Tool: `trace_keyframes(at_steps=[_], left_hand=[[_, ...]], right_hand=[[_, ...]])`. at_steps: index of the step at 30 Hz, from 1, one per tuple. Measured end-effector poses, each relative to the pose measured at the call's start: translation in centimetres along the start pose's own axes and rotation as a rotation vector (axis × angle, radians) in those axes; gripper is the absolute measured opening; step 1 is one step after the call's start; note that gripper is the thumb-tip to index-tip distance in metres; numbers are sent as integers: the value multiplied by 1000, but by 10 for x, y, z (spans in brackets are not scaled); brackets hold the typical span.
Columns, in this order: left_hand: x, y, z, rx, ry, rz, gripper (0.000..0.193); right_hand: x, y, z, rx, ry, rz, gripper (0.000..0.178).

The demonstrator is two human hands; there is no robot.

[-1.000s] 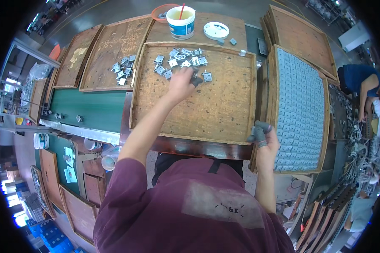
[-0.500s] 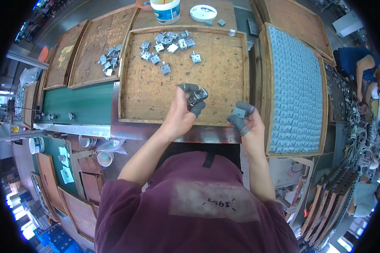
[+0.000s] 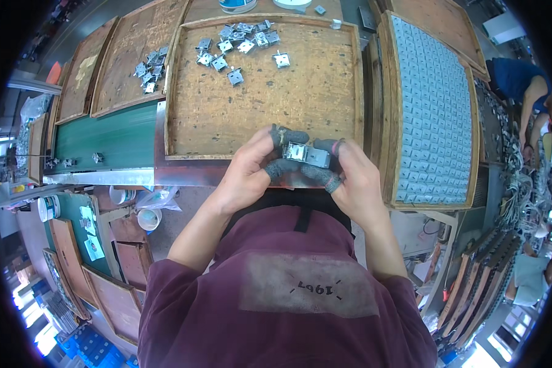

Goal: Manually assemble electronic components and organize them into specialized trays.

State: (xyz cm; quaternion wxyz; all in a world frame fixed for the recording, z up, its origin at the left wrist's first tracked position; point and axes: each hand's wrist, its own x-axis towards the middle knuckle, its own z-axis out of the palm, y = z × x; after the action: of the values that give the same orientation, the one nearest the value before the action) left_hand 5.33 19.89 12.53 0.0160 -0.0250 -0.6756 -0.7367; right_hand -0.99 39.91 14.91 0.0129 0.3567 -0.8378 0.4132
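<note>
Left hand (image 3: 245,175) fingers grip silver metal bracket (image 3: 295,151), right hand (image 3: 359,178) fingers grey rectangular block (image 3: 318,157); touching, at brown wooden tray (image 3: 264,110) near edge, likely mid-fit. Pending: loose silver brackets (image 3: 246,46), tray's far-left. Likely done: pale-blue square rows (image 3: 432,116), right of tray.

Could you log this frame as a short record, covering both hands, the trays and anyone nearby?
left hand: pinches shiny metal part; wears gray finger coverings
right hand: grips gray block, against the metal part; whether joined, cannot tell
centre tray: loose metal pieces grouped toward its far left
left tray: smaller pile of metal pieces
right tray: close rows of pale blue-gray pieces
green surface: a few small parts
co-worker: blue-clad, at the right edge
</note>
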Motion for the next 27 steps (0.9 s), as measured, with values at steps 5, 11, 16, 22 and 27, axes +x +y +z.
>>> trace_keyframes(at_steps=[5,11,16,22,27], left_hand=[[-7,-6,8,131,-63,-32,42],[-6,-14,28,298,25,20,59],[-1,-25,28,685,182,308,71],[2,-28,21,367,21,235,80],[5,-28,23,529,16,427,74]], right_hand=[[-3,2,5,-104,-46,-8,29],[-8,7,29,-292,106,-78,27],[-7,-5,22,-152,41,15,30],[0,20,18,322,-395,445,44],[-10,21,27,358,-256,387,39]])
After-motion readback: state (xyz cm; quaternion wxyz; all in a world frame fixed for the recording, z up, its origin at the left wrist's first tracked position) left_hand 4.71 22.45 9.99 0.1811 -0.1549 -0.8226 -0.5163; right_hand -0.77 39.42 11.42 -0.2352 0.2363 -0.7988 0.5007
